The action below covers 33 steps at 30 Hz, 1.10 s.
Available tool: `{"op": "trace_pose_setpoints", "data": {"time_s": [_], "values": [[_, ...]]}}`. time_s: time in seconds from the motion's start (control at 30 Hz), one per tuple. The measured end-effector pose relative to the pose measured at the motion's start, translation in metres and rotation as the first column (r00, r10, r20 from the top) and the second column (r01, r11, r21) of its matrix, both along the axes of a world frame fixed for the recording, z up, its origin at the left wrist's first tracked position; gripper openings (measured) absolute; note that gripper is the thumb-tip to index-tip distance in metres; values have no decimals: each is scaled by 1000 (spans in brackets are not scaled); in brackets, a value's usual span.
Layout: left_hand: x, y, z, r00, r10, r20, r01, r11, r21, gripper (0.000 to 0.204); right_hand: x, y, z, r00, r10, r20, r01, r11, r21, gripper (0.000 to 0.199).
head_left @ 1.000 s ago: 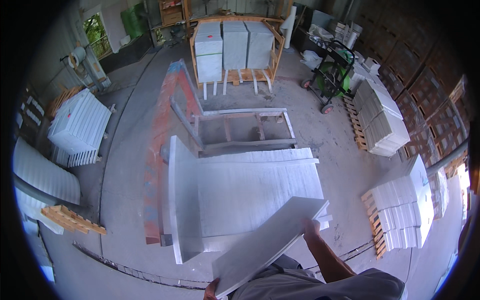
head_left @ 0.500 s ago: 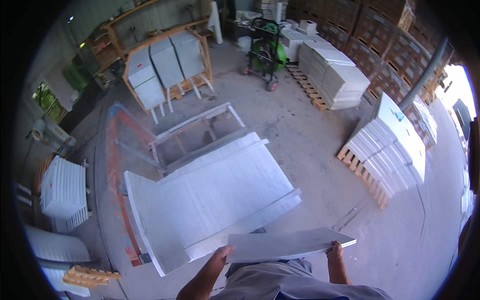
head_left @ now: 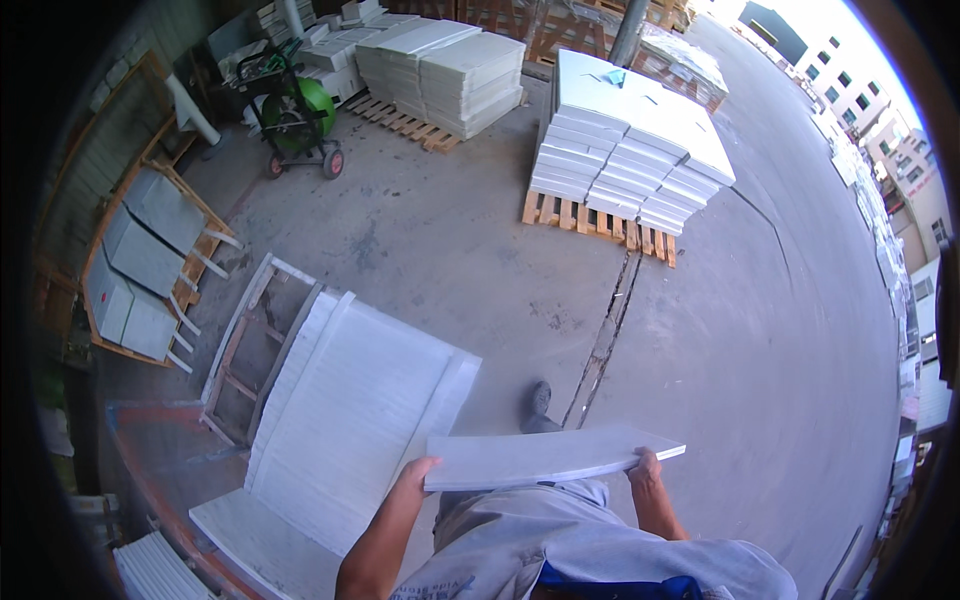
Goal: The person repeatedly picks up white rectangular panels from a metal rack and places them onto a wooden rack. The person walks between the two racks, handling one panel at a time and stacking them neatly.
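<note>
A long, thin light-grey stone slab [head_left: 540, 458] is held level in front of my body. My left hand [head_left: 414, 474] grips its left end, thumb on the top face. Near its right end, my right hand [head_left: 644, 466] is closed around the edge; the fingers underneath are hidden. To the left lies a row of similar pale slabs [head_left: 350, 390] standing on edge, with a strip of stone along each side. A broader slab [head_left: 250, 540] leans at the near end of that row.
Ahead to the right, white slabs [head_left: 620, 130] are stacked on a wooden pallet [head_left: 600, 225]. Another pale stack [head_left: 440, 75] and a green-wheeled cart [head_left: 300, 110] stand farther off. A wooden crate of slabs [head_left: 145, 265] is at left. A groove [head_left: 600, 345] crosses the floor near my foot [head_left: 540, 400].
My view has turned right, so the slab row and crate sit farther left. Both hands still hold the slab. My foot now shows beyond it.
</note>
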<state>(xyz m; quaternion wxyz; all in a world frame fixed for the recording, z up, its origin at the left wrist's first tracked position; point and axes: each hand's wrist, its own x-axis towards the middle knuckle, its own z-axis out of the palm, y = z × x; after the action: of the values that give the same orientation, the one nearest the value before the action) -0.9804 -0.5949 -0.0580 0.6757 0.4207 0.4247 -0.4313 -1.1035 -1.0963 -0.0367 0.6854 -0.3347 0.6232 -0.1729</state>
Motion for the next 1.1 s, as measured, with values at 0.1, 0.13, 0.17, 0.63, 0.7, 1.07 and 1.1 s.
{"op": "trace_pose_setpoints", "data": {"time_s": [0.1,0.13,0.17,0.63,0.7,1.07,1.1], "values": [[49,-52,-5,999,-27,-27,29,998,53,33,31,-37,-5,992,-60,-107,66,996,55,39],[65,-69,-3,999,-31,-27,33,996,77,33,46,-51,-7,994,-88,-69,93,993,73,39],[79,-83,-1,999,-44,-29,46,995,91,32,58,-63,-8,993,-112,-22,114,989,95,39],[257,-175,9,995,88,-57,-80,989,120,29,309,-186,4,835,537,125,-527,844,-102,25],[292,-174,16,991,119,-55,-112,988,109,30,357,-188,-11,849,506,150,-508,861,-27,24],[475,-126,75,955,297,22,-297,946,127,38,625,-158,-48,558,829,-49,-794,516,-320,32],[491,-122,81,949,314,37,-317,940,130,39,651,-153,-49,423,885,-193,-842,305,-446,31]]}}
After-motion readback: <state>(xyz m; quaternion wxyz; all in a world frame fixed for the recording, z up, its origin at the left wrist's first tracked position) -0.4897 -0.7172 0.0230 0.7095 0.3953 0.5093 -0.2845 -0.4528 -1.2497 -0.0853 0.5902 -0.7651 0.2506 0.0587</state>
